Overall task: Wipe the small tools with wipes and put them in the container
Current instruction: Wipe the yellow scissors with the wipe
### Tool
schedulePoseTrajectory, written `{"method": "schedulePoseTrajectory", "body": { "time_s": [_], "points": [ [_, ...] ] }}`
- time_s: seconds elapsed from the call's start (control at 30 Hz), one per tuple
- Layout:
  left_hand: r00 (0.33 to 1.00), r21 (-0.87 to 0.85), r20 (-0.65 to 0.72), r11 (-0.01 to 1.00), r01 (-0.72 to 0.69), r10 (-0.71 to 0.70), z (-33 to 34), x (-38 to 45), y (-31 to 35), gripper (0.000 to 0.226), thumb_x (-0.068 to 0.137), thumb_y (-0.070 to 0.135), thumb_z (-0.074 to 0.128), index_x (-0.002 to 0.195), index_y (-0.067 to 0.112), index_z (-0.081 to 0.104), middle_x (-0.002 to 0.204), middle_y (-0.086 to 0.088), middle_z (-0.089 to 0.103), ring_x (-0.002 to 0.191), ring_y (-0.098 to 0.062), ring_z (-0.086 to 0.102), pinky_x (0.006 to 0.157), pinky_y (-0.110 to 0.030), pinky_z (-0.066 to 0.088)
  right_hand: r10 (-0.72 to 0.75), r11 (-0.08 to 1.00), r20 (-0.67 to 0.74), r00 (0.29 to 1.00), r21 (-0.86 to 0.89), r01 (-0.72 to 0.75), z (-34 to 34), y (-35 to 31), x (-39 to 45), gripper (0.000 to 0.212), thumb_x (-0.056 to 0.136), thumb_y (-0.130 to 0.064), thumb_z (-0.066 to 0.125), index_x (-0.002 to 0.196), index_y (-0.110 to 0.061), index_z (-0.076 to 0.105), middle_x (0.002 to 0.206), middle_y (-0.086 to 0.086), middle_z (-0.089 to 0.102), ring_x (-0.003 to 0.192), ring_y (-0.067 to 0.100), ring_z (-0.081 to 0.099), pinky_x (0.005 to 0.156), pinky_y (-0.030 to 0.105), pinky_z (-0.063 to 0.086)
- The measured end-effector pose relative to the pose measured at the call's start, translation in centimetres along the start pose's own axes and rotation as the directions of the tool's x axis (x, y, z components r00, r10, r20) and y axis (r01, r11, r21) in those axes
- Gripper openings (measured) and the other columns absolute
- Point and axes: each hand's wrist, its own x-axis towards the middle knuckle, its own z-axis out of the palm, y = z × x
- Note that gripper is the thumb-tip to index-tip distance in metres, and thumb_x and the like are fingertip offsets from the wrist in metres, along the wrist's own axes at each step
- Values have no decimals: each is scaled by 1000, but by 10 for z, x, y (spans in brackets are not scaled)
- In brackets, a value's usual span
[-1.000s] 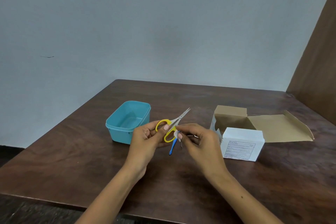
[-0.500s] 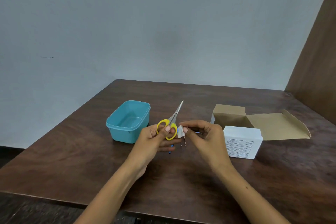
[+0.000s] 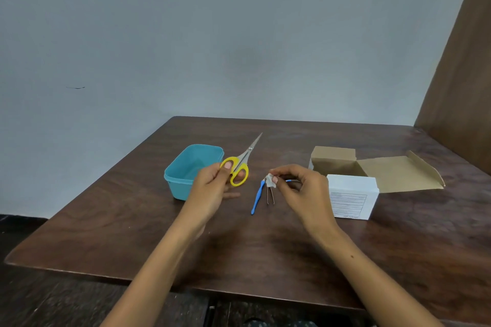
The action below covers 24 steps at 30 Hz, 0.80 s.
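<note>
Head view: at centre frame the left hand [image 3: 212, 183] grips the yellow-handled scissors [image 3: 240, 164] by the handles, blades closed and pointing to the upper right, just right of the teal container [image 3: 186, 167]. The right hand [image 3: 300, 188] pinches a small white wipe [image 3: 270, 180] between thumb and fingertips. Below the wipe, a blue-handled tool [image 3: 257, 198] and thin tweezers [image 3: 270, 196] lie on the table [image 3: 132, 220]. A white box [image 3: 352, 196] sits to the right.

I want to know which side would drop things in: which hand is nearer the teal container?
Left. The left hand, holding the yellow scissors, overlaps the teal container at its right rim. The right hand, pinching a white wipe, is farther right, toward the white box.
</note>
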Motion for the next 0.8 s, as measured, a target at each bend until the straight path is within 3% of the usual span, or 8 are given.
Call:
{"method": "schedulePoseTrajectory", "body": {
  "time_s": [0.13, 0.33, 0.53, 0.67, 0.8],
  "points": [
    [995, 74, -86, 996, -45, 51, -27, 6, 19, 31, 102, 22, 40, 92, 7, 65, 106, -25, 69, 98, -31, 69, 70, -31, 57, -72, 995, 71, 995, -63, 77, 8, -7, 4, 14, 79, -3, 71, 81, -17, 73, 76, -13, 68, 76, -4, 65, 65, 4, 47],
    [993, 281, -121, 959, 29, 5, -76, 34, 39, 34, 101, 21, 45, 74, 7, 62, 81, -16, 70, 59, -8, 71, 53, -26, 59, -144, 977, 208, 968, -126, 172, 28, -8, 12, 10, 81, -3, 69, 82, -12, 73, 81, -1, 72, 75, 8, 66, 70, 22, 54],
    [985, 468, -174, 880, 85, -2, -88, 56, 34, 29, 98, 14, 52, 90, -11, 63, 67, -14, 68, 47, -8, 68, 46, -24, 58, -146, 972, 191, 971, -153, 176, 26, 5, 9, 13, 78, 1, 70, 80, -12, 73, 80, -3, 72, 76, 7, 66, 69, 23, 54],
    [988, 544, -153, 834, 98, -17, -79, 67, 29, 25, 96, 12, 55, 79, -5, 62, 66, -14, 68, 46, -11, 68, 42, -21, 54, -122, 976, 165, 979, -158, 148, 22, 8, 12, 12, 78, 2, 70, 77, -10, 72, 79, -1, 72, 74, 12, 67, 69, 32, 56],
    [989, 621, -150, 779, 89, 6, -67, 72, 20, 27, 95, 10, 55, 68, 7, 54, 64, -7, 60, 34, -4, 60, 33, -14, 44, -113, 978, 136, 984, -157, 134, 20, 9, 12, 13, 77, 2, 71, 76, -11, 73, 78, -1, 72, 73, 12, 68, 69, 31, 57]
  ]
}}
